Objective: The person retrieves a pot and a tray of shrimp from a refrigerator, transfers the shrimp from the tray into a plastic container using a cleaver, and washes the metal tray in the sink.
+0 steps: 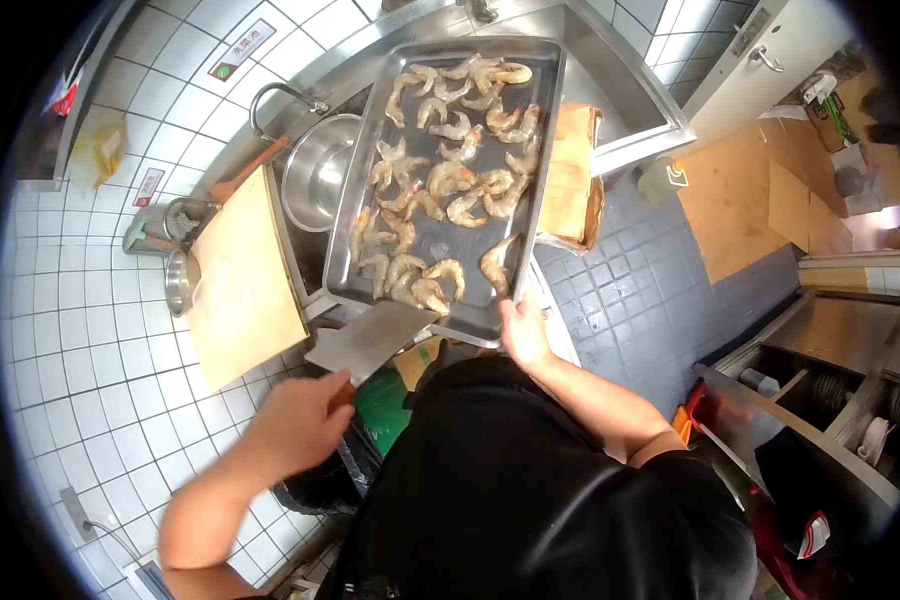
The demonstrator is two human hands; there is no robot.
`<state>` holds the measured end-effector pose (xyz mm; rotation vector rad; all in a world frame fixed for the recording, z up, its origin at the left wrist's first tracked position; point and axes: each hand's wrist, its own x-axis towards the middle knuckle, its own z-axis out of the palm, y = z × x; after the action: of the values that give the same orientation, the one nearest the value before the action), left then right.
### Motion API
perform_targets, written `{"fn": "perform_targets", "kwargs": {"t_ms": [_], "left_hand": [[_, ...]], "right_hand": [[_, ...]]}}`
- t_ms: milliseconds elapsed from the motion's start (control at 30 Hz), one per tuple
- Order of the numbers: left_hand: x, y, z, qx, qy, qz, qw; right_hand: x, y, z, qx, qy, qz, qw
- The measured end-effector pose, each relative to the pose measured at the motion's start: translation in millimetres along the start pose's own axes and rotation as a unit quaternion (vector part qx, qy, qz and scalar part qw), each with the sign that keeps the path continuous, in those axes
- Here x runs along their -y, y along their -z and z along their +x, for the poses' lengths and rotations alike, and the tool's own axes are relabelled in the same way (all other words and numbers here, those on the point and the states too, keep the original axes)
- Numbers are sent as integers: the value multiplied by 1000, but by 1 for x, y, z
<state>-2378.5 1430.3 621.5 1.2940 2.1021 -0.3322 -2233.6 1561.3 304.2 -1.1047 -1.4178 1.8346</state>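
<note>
Many raw shrimp (453, 180) lie spread over a rectangular metal tray (440, 240), in loose groups with dark metal between them. My right hand (526, 336) grips the tray's near right corner, thumb on the rim; the fingers beneath are hidden. My left hand (295, 425) is closed around the handle of a cleaver (370, 340), which the fist hides. The cleaver's broad blade is at the tray's near left corner, overlapping its edge in view; I cannot tell whether they touch.
A steel bowl (322, 172) stands by the tap (280, 95), left of the tray. A wooden cutting board (242, 285) leans left of it. A cardboard box (573, 175) is right of the tray, over the sink edge. A plastic jug (662, 178) stands on the tiled floor.
</note>
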Motion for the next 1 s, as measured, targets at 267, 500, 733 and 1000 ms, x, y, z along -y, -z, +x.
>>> {"fn": "perform_targets", "kwargs": {"t_ms": [267, 500, 733, 1000], "left_hand": [[21, -70, -23, -111, 12, -41, 993], [-11, 45, 17, 49, 7, 65, 997], [-70, 87, 89, 224, 110, 90, 964], [-24, -34, -8, -39, -25, 65, 997]], "right_hand": [[-17, 3, 3, 13, 33, -39, 999], [-7, 0, -8, 23, 55, -8, 998], [-12, -4, -7, -4, 56, 3, 998], [-3, 7, -1, 26, 20, 14, 999]]}}
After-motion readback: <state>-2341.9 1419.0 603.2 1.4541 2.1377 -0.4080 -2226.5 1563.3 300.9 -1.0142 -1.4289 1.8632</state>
